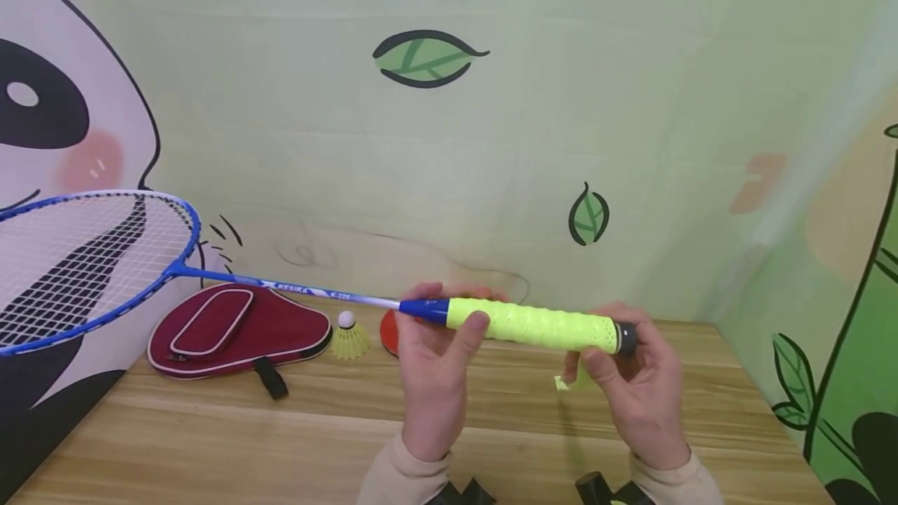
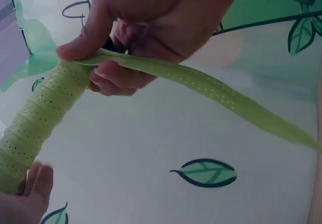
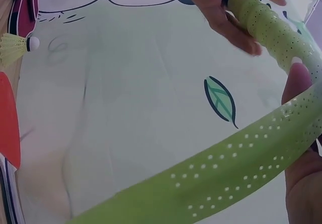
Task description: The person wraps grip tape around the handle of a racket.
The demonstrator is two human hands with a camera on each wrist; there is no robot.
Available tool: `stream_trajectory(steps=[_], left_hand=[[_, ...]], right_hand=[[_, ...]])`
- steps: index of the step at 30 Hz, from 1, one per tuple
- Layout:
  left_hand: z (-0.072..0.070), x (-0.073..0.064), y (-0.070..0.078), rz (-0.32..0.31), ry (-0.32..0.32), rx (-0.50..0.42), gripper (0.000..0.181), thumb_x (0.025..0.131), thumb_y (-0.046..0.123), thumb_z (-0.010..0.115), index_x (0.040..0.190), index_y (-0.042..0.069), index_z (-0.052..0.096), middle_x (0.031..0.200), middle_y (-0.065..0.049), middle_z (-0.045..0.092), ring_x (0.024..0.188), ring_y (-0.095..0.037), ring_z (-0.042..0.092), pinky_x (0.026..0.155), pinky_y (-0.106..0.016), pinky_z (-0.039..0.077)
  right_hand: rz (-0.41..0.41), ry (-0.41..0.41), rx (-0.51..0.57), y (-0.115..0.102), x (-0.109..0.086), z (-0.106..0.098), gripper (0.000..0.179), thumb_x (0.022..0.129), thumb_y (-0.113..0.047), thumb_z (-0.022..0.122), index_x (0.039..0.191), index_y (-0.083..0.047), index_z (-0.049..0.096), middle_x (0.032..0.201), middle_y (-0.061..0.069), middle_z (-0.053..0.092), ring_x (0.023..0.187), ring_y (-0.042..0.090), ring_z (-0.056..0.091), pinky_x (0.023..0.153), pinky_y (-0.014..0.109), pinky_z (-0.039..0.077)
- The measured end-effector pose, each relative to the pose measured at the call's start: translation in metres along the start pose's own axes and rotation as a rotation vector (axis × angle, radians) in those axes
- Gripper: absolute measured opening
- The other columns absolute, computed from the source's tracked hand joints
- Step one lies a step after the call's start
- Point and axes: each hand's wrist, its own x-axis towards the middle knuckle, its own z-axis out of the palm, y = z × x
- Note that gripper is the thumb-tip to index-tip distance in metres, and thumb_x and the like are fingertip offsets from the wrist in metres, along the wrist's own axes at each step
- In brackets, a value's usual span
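A badminton racket (image 1: 337, 296) with a blue frame is held up across the head view, its strung head at the left. Perforated neon-yellow overgrip tape (image 1: 533, 322) wraps its handle. My left hand (image 1: 438, 376) holds the handle near the blue cone, thumb in front and fingers behind. At the black butt end, my right hand (image 1: 641, 396) grips the handle; in the left wrist view its thumb and fingers (image 2: 118, 78) pinch the tape. A loose tail of tape (image 3: 216, 168) hangs from there, wide in the right wrist view and mostly hidden in the head view.
On the wooden table (image 1: 295, 443) lie a maroon paddle case (image 1: 281, 326), a yellow shuttlecock (image 1: 348, 337) and a red table-tennis bat (image 1: 388, 332), partly behind my left hand. A printed backdrop (image 1: 491, 139) stands behind the table.
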Motion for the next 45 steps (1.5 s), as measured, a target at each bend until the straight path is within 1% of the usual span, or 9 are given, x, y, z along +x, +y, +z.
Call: stream_trajectory(steps=[3, 6, 11, 17, 25, 32, 36, 42, 45], left_hand=[[-0.0001, 0.0012, 0.0005, 0.018, -0.067, -0.047, 0.049, 0.091, -0.011, 0.055, 0.128, 0.011, 0.032, 0.119, -0.019, 0.059, 0.112, -0.037, 0.060, 0.098, -0.046, 0.047], [-0.0011, 0.0012, 0.0015, 0.017, -0.080, -0.049, 0.046, 0.093, -0.011, 0.053, 0.128, 0.009, 0.030, 0.118, -0.018, 0.059, 0.110, -0.037, 0.062, 0.096, -0.042, 0.050], [-0.0016, 0.0010, 0.0034, 0.005, -0.039, -0.014, 0.038, 0.095, -0.008, 0.053, 0.123, 0.009, 0.033, 0.113, -0.016, 0.063, 0.105, -0.035, 0.065, 0.089, -0.039, 0.054], [-0.0015, 0.0010, 0.0041, -0.022, 0.015, 0.015, 0.033, 0.095, -0.005, 0.055, 0.118, 0.011, 0.036, 0.107, -0.013, 0.066, 0.099, -0.032, 0.068, 0.084, -0.038, 0.056], [-0.0009, 0.0003, 0.0019, -0.027, 0.079, 0.045, 0.035, 0.091, -0.002, 0.064, 0.114, 0.009, 0.039, 0.100, -0.011, 0.069, 0.091, -0.023, 0.068, 0.078, -0.028, 0.054], [-0.0016, 0.0014, 0.0008, -0.010, -0.038, -0.079, 0.047, 0.089, -0.015, 0.052, 0.125, 0.012, 0.039, 0.123, -0.020, 0.057, 0.117, -0.041, 0.056, 0.100, -0.047, 0.045], [-0.0021, 0.0006, 0.0018, -0.016, -0.059, -0.057, 0.042, 0.093, -0.013, 0.051, 0.125, 0.010, 0.036, 0.119, -0.017, 0.061, 0.111, -0.038, 0.062, 0.096, -0.041, 0.049], [-0.0020, 0.0008, 0.0030, 0.003, -0.016, 0.029, 0.032, 0.095, -0.004, 0.056, 0.119, 0.007, 0.036, 0.112, -0.015, 0.064, 0.104, -0.034, 0.066, 0.088, -0.038, 0.054], [-0.0023, 0.0007, 0.0035, 0.007, -0.002, 0.030, 0.031, 0.095, -0.003, 0.057, 0.117, 0.008, 0.038, 0.110, -0.014, 0.065, 0.101, -0.033, 0.067, 0.087, -0.038, 0.055]], right_hand=[[0.019, 0.009, 0.012, 0.0011, 0.0001, -0.0002, 0.020, 0.088, 0.019, 0.054, 0.108, 0.019, 0.048, 0.086, 0.015, 0.061, 0.063, 0.019, 0.062, 0.051, 0.029, 0.055], [0.039, 0.010, 0.021, 0.0022, -0.0003, -0.0008, 0.024, 0.089, 0.018, 0.056, 0.112, 0.018, 0.050, 0.085, 0.014, 0.063, 0.064, 0.019, 0.063, 0.052, 0.029, 0.054], [0.049, -0.006, 0.021, 0.0020, -0.0004, -0.0016, 0.035, 0.086, 0.018, 0.060, 0.119, 0.019, 0.049, 0.087, 0.014, 0.064, 0.069, 0.020, 0.064, 0.057, 0.028, 0.056], [0.045, -0.003, 0.066, 0.0007, -0.0012, -0.0027, 0.049, 0.083, 0.020, 0.060, 0.129, 0.018, 0.043, 0.101, 0.013, 0.064, 0.076, 0.019, 0.066, 0.062, 0.028, 0.057], [-0.012, 0.016, 0.126, 0.0017, 0.0004, -0.0012, 0.028, 0.085, 0.017, 0.061, 0.111, 0.018, 0.049, 0.102, 0.016, 0.060, 0.072, 0.022, 0.063, 0.062, 0.029, 0.055], [0.014, 0.091, 0.119, 0.0027, -0.0005, 0.0005, 0.011, 0.090, 0.015, 0.056, 0.100, 0.015, 0.052, 0.096, 0.013, 0.060, 0.066, 0.019, 0.061, 0.055, 0.027, 0.054], [0.030, 0.091, 0.082, 0.0026, -0.0006, -0.0018, 0.014, 0.091, 0.011, 0.058, 0.103, 0.016, 0.054, 0.093, 0.012, 0.062, 0.063, 0.018, 0.061, 0.052, 0.026, 0.053], [0.018, 0.047, 0.028, 0.0026, -0.0003, -0.0045, 0.022, 0.088, 0.017, 0.058, 0.109, 0.018, 0.053, 0.088, 0.013, 0.065, 0.063, 0.018, 0.062, 0.053, 0.025, 0.053], [0.003, 0.047, 0.024, 0.0041, 0.0002, -0.0032, 0.019, 0.089, 0.015, 0.058, 0.107, 0.018, 0.053, 0.090, 0.012, 0.065, 0.064, 0.018, 0.062, 0.055, 0.025, 0.053]])
